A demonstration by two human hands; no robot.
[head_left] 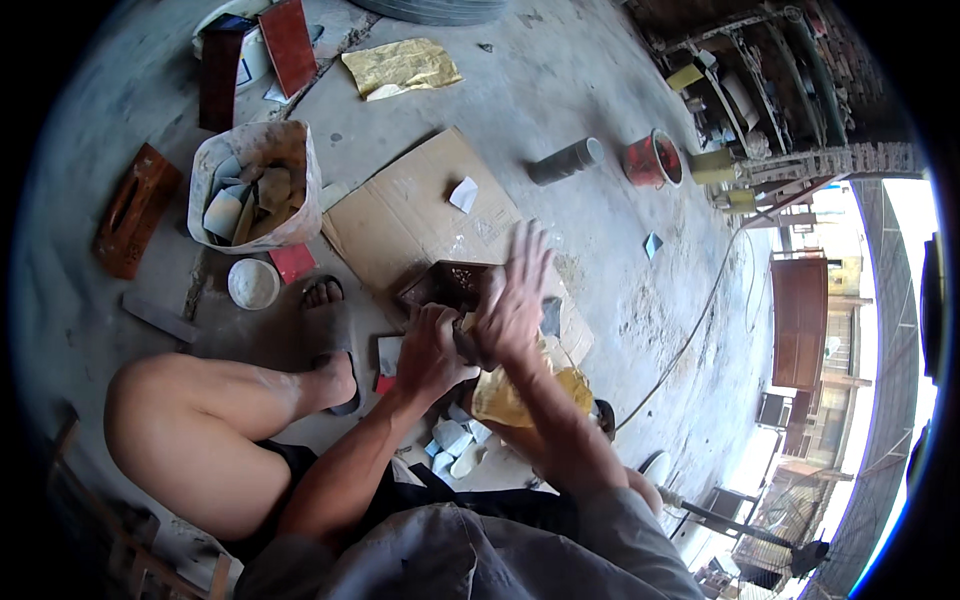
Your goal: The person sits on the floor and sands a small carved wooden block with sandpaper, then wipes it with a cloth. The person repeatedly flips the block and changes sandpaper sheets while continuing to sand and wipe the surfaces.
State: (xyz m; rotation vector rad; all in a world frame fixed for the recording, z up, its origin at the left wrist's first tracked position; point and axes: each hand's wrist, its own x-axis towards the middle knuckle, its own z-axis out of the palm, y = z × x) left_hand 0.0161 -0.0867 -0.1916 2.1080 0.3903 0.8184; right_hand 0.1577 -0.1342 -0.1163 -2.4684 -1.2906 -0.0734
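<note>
The left hand (436,350) is clenched around a dark piece (466,346), mostly hidden, held between the two hands above the near side of the cardboard (400,212); the right hand (515,290), blurred, has its fingers outstretched and grips nothing visible. With its palm so close, a slip of the left fist could scrape the right hand. The brown box (450,282) lies just beyond, so a stray knock might shove it across the cardboard. The yellow sheet (498,400) under the right forearm could slide off the leg if the knee shifts.
</note>
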